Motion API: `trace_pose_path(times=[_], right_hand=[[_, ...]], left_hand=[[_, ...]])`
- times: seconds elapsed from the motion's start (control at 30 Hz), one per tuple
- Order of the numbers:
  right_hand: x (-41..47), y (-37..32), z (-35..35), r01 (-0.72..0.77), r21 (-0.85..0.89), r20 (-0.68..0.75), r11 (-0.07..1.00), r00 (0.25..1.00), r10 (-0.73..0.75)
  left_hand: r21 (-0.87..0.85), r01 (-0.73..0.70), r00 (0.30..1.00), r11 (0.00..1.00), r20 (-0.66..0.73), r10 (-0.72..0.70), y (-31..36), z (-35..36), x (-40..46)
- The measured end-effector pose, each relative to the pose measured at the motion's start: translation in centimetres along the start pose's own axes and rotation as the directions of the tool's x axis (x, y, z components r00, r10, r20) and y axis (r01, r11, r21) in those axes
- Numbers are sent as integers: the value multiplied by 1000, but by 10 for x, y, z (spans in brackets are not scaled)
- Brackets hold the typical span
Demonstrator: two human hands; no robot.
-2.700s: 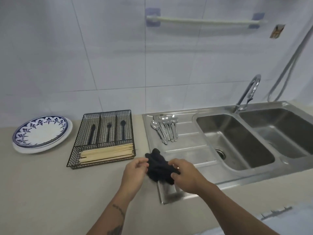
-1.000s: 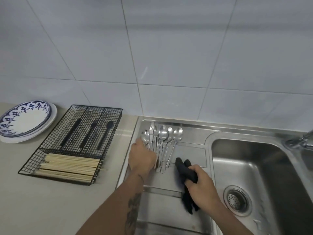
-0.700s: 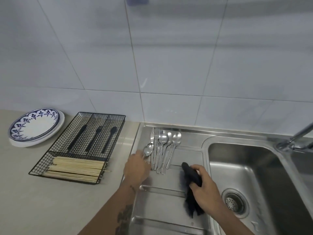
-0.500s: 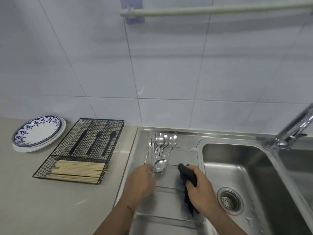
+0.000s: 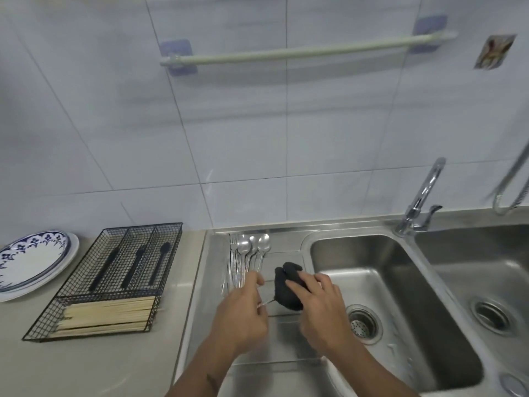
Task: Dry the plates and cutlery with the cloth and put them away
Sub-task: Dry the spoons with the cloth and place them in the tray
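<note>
Since half a second ago, the left hand (image 5: 243,316) is pinching a spoon's handle (image 5: 264,303), its bowl now buried in the dark cloth (image 5: 286,290) the right hand (image 5: 320,308) is gripping above the drainboard (image 5: 211,282). Remaining cutlery (image 5: 246,259) is lying behind; wire tray (image 5: 114,270) and plates (image 5: 31,262) are sitting leftward on the surface (image 5: 86,368).

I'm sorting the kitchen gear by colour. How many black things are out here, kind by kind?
Wire tray: 1
Utensils in the tray: 3
Cloth: 1
Total: 5
</note>
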State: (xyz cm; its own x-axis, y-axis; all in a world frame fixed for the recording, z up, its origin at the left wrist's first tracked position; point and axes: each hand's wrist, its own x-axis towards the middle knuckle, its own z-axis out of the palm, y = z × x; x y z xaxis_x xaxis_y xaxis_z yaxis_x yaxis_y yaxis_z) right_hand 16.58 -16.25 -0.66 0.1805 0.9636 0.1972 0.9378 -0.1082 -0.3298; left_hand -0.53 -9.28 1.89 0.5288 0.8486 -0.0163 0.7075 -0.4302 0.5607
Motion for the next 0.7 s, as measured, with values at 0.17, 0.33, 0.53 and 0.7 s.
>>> trace_pose_path(times=[0.17,0.33,0.53,0.7], right_hand=[[6,-36,6,80,-39,-51,996,995,-82],[23,-26,2,-69,-65,-105,995,993,62],[28,-18,-6,-314,223,-249,923,897,365],[13,-54,-10,-2,130,-262,992,964,36]], left_hand=[[-15,-72,997,997,-24,72,-17,-21,9],[4,-138,990,990,-42,138,-36,-29,14],[-119,-57,998,991,11,59,-56,-29,18],[-235,-57,996,970,56,72,-50,-28,24]])
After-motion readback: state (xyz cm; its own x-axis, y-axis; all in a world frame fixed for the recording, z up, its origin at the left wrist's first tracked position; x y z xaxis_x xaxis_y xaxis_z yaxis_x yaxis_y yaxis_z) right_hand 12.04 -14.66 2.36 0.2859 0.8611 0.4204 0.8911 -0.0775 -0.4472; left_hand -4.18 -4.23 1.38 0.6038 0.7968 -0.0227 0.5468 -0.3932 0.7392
